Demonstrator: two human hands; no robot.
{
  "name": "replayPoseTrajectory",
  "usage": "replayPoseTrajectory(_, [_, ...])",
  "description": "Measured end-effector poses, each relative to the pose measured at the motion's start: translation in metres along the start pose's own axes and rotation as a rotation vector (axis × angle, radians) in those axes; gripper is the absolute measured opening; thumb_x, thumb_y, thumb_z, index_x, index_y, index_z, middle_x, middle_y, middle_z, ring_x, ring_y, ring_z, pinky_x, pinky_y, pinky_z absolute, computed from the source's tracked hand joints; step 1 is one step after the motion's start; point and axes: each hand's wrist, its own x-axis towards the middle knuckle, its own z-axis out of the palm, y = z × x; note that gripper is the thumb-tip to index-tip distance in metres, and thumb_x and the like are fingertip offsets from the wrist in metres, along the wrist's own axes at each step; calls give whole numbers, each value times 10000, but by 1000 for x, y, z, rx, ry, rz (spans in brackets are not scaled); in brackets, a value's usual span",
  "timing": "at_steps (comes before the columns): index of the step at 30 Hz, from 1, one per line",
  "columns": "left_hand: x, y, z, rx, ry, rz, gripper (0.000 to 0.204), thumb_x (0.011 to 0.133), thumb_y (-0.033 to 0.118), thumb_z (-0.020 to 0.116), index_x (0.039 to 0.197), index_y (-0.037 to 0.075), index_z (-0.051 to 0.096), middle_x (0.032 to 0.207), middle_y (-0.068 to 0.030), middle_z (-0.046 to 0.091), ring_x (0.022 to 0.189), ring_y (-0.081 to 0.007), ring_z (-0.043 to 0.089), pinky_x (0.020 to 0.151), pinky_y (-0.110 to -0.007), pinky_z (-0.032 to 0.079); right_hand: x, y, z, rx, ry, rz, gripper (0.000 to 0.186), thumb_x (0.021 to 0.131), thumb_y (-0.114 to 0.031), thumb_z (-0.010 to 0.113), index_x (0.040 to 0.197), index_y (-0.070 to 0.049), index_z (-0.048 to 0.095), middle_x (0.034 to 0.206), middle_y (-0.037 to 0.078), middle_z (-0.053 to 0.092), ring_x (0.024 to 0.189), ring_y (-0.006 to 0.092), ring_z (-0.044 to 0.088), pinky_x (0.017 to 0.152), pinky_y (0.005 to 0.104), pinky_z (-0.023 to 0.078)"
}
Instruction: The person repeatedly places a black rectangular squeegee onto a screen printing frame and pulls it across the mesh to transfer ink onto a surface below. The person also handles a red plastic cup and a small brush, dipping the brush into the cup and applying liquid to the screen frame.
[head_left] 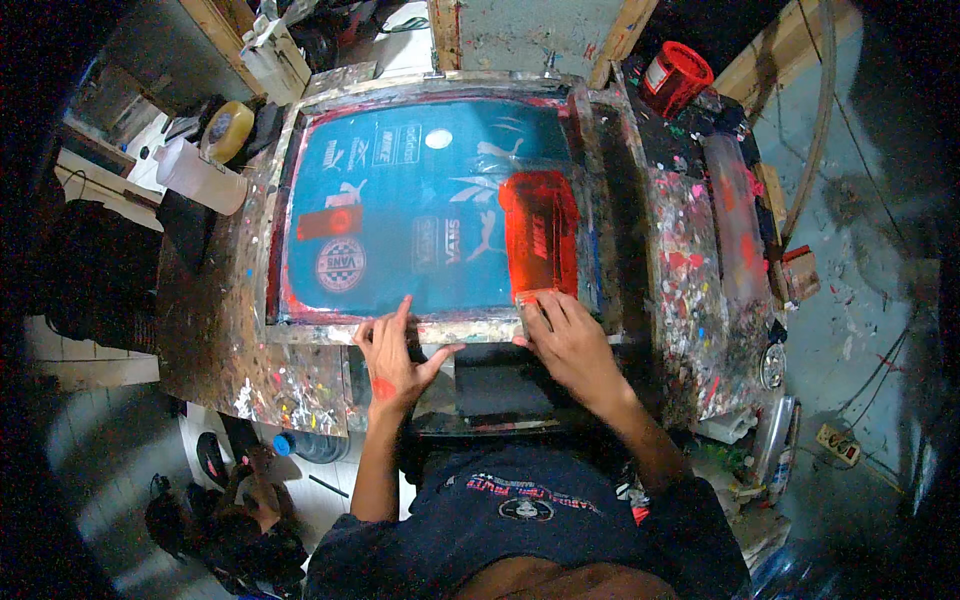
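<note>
Well, a paint-spattered desk point(205, 320) carries a wooden frame point(335, 333), with blue mesh point(400, 190) stretched inside it. A red patch point(540, 235), ink by its look, lies along the frame's right side. Both hands are at the frame's near rail: the left hand point(392, 362) is spread, index finger reaching over the mesh; the right hand point(572, 345) is curled at the patch's near end, and whether it pinches anything, I can't tell. I'd steady the frame and keep loose fingertips off the red. The widest span for moving runs leftward within the frame; a white container point(203, 178) beyond its left rail and a red bucket point(678, 80) past its far right corner limit wide sweeps.
</note>
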Motion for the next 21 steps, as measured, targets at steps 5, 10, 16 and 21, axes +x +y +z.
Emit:
replayPoseTrajectory(5, [11,-1,-21,-12,140,110,1011,639,534,915,1398,3,510,984,-52,683,939,-209,613,971,-440,323,4,-22,-47,5,27,74,718,835,-445,758,1364,-23,514,1240,208,542,1165,379,544,1035,482,447])
replayPoseTrajectory(10, [100,51,-114,118,369,268,863,704,489,902,1347,30,554,943,-61,679,893,-232,620,924,-423,350,77,21,-114,-251,286,-61,927,542,-373,939,1339,-103,551,1095,159,610,991,367,629,841,461,537])
replayPoseTrajectory(16, [154,68,-33,-144,291,334,566,870,391,777,1272,35,597,1057,-105,697,977,-310,630,924,-442,423,195,50,-248,-34,139,11,893,549,-518,895,1191,46,636,1113,263,689,1050,402,675,896,445,543])
replayPoseTrajectory(21, [157,10,103,155,38,215,675,963,452,636,1467,25,496,1544,-159,467,1450,-257,409,1193,-568,212,244,76,-258,-178,259,-98,1028,561,-626,856,1244,106,621,1220,311,658,1121,437,652,989,443,518])
